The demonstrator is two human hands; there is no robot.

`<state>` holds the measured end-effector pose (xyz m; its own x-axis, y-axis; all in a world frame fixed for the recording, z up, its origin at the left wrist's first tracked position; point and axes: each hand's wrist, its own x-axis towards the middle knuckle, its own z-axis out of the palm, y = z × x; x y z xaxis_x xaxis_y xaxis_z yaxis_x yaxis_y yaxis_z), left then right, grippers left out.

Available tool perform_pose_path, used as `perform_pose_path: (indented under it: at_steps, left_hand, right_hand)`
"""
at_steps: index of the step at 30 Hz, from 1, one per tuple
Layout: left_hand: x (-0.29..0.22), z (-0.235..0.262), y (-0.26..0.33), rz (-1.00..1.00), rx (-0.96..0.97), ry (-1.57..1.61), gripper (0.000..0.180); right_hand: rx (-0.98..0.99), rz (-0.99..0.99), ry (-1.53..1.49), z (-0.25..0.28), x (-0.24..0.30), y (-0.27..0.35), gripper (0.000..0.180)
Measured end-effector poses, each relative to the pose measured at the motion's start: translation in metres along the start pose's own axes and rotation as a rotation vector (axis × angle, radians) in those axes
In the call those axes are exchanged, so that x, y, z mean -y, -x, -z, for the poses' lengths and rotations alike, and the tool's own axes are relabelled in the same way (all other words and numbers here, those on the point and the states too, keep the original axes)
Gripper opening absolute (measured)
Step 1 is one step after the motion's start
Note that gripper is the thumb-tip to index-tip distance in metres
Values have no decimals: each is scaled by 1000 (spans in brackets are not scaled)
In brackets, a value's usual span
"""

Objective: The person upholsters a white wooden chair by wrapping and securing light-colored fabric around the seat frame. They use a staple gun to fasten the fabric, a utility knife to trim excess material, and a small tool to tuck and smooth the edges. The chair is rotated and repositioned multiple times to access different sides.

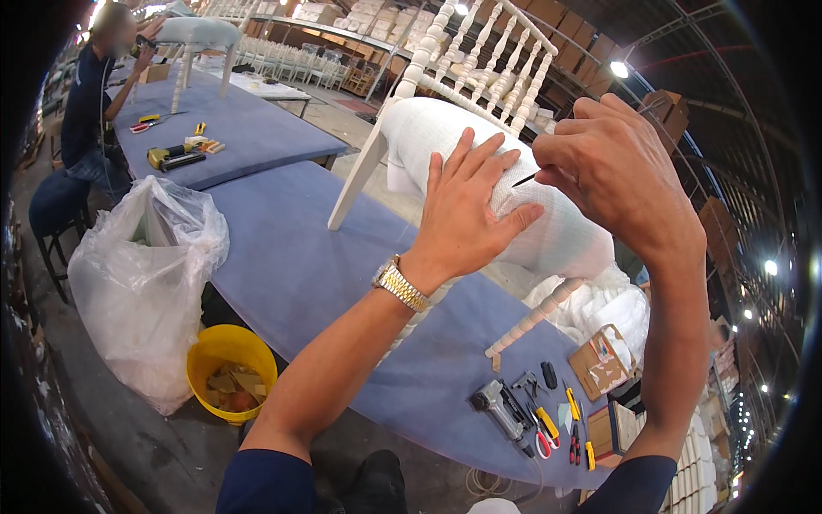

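A white wooden chair (357, 176) with turned spindles stands on the blue-covered table in front of me. White cloth (419, 128) covers its padded seat. My left hand (471, 201) lies on this cloth with fingers spread, pressing near a gathered spot. Closed into a fist, my right hand (612, 163) grips a thin dark pointed tool (525, 180). Its tip meets the cloth, or hovers just over it, between my left thumb and index finger. The tool's handle is hidden inside my fist.
On the blue table (274, 223) lie a staple gun (501, 409), red-handled scissors (544, 444) and several hand tools. A yellow bucket (231, 338) of scraps and a clear plastic bag (150, 274) stand left. A person (90, 98) works beside another chair (197, 34) far left.
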<state>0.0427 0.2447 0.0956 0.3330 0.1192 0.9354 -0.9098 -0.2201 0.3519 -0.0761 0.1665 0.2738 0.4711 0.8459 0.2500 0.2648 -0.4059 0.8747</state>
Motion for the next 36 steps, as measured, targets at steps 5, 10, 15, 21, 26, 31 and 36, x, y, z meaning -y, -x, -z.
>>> perform_pose_path:
  at_steps: [5,10,15,21,26,31,36]
  left_hand:
    - [-5,2,-1,30,28,15,75]
    - [1,0,-2,-1,-9,16,65]
    - [1,-2,-1,3,-16,23,70]
    - [-1,0,1,-3,-5,11,70]
    - [-5,-1,2,12,-13,-8,69]
    - [-4,0,2,-2,-15,-14,67]
    - [-3,1,2,-23,-5,0,61]
  right_hand:
    - [20,0,4,4,4,-4,13]
    - [14,12,13,4,6,-8,12]
    - [14,56,-8,3,6,-10,12]
    - [-25,80,-114,-13,-8,-1,19]
    - [-218,68,-183,-41,-13,18,21]
    - [-380,24,-236,-61,-8,28,19]
    - [-495,-43,-297,-75,-3,35,18]
